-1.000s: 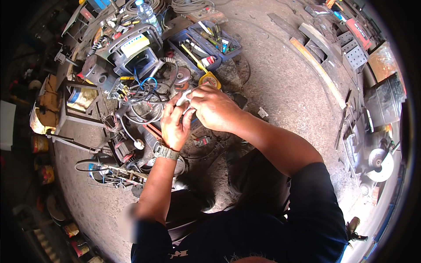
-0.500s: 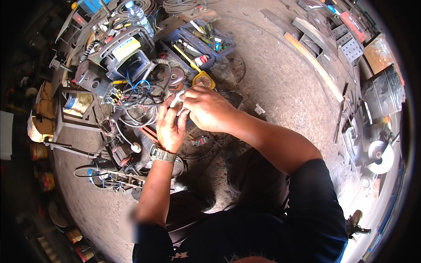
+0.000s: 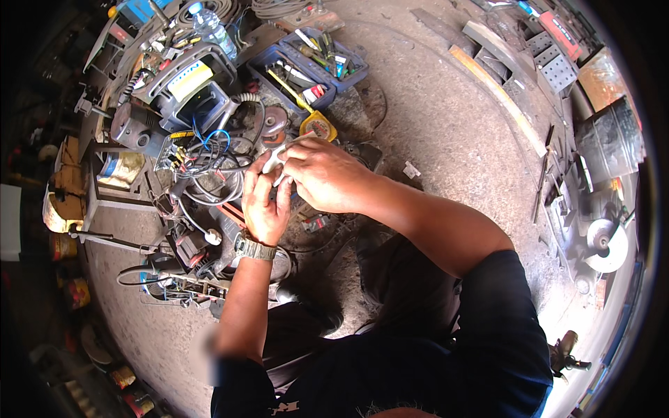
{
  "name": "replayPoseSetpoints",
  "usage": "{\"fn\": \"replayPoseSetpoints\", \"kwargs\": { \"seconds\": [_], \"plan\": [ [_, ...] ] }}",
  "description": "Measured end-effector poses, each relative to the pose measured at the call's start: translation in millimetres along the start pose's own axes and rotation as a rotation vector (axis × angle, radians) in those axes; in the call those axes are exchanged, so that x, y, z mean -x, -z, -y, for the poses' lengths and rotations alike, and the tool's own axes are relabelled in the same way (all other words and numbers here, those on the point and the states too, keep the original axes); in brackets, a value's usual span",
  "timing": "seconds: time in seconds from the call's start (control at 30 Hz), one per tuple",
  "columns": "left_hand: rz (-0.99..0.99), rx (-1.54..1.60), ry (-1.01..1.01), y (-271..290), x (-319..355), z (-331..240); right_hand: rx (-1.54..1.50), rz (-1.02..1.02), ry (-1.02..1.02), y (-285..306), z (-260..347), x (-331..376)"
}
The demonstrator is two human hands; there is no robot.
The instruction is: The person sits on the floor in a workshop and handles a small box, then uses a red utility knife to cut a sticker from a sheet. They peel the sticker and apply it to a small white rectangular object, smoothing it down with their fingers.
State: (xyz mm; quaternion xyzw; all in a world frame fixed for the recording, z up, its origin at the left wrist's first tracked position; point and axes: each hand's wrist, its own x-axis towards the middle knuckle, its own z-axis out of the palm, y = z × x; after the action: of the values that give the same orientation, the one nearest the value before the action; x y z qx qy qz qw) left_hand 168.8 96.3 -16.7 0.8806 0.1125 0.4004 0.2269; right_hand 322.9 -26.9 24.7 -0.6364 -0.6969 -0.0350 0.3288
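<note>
My left hand [image 3: 265, 207], a metal-band watch [image 3: 255, 246] at its wrist, pinches a small white piece [image 3: 272, 163] from the left. From the other side my right hand [image 3: 322, 174] closes its fingers on the same piece. My fingers cover most of it, so I cannot tell its kind. Just beyond the hands lies a yellow tape measure [image 3: 319, 126], its yellow blade reaching into a blue toolbox [image 3: 270, 58]. A round disc-like metal part [image 3: 274, 120] rests beyond my left fingers, beside a tangle of grey and blue cables [image 3: 210, 150].
Farther left stand a dark machine casing with a yellow label [image 3: 189, 82] and a clear water bottle [image 3: 212, 29]. A small grey-and-red box [image 3: 316, 222] lies on the floor below my hands. Long bars [image 3: 498, 97] and a perforated metal block [image 3: 557, 72] lie at the right.
Both hands, still together on the white piece, have shifted slightly left in the picture. The surroundings have slid a little left and up as well. The grip looks nearly the same.
</note>
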Motion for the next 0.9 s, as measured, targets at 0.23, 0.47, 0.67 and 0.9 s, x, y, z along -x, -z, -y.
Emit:
{"fn": "replayPoseSetpoints", "kwargs": {
  "seconds": [0.23,0.47,0.67,0.9],
  "plan": [
    [-0.019,-0.011,0.005,-7.3,4.6,4.9,-0.021,-0.011,0.015,2.4,2.7,-0.5],
    [-0.007,-0.022,0.016,-7.9,7.7,6.5,0.034,-0.036,0.045,0.4,1.4,-0.4],
    [-0.022,-0.032,0.015,-6.4,6.1,4.6,-0.077,-0.060,0.004,9.0,3.5,-6.0],
    [-0.005,-0.037,0.028,-7.4,5.9,1.8,0.000,-0.186,-0.686,40.8,-127.2,-50.8]
  ]
}}
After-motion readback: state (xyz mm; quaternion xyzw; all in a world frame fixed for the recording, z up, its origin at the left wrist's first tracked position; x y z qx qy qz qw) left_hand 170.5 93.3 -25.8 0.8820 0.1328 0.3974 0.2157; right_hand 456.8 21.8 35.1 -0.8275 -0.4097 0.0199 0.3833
